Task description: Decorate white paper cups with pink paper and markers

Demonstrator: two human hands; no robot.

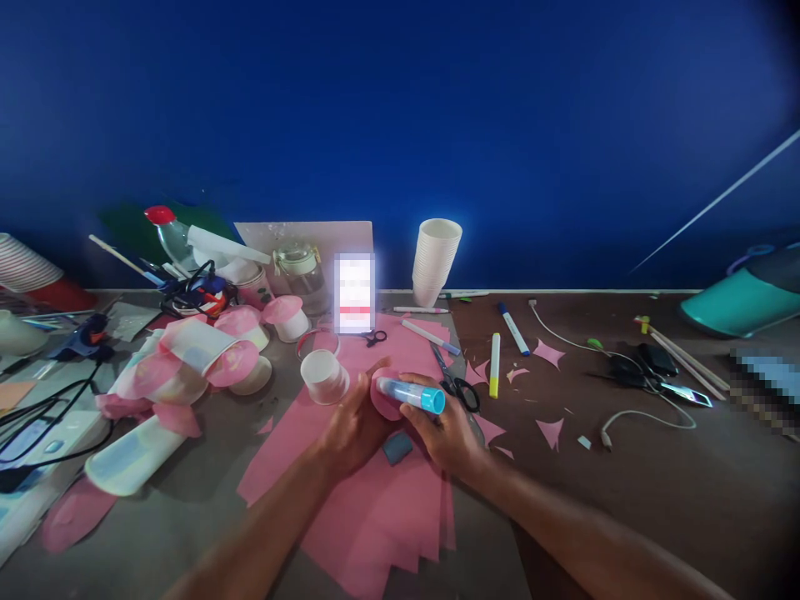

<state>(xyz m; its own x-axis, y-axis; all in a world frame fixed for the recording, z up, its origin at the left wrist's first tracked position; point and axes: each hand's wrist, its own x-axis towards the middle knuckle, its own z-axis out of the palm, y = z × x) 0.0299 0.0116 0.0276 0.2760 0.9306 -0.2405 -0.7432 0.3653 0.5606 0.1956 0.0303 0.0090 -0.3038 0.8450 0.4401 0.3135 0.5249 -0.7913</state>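
My left hand point(353, 425) holds a round piece of pink paper point(386, 407) above a spread of pink paper sheets point(368, 517). In my right hand point(453, 433) is a glue stick with a clear blue barrel point(409, 394), its tip against the pink circle. Below the two hands a small blue-grey cap point(397, 448) lies on the sheets. A white paper cup point(323, 377) stands just left of my left hand. Beside my right hand rest black-handled scissors point(462, 390).
At left lie several paper cups with pink discs point(187, 358) and black cables point(68, 450). Farther back stand a lit phone point(354, 292), a glass jar point(300, 279) and a cup stack point(436, 262). Markers point(495, 367), pink scraps point(550, 433) and a white cable point(650, 414) lie right.
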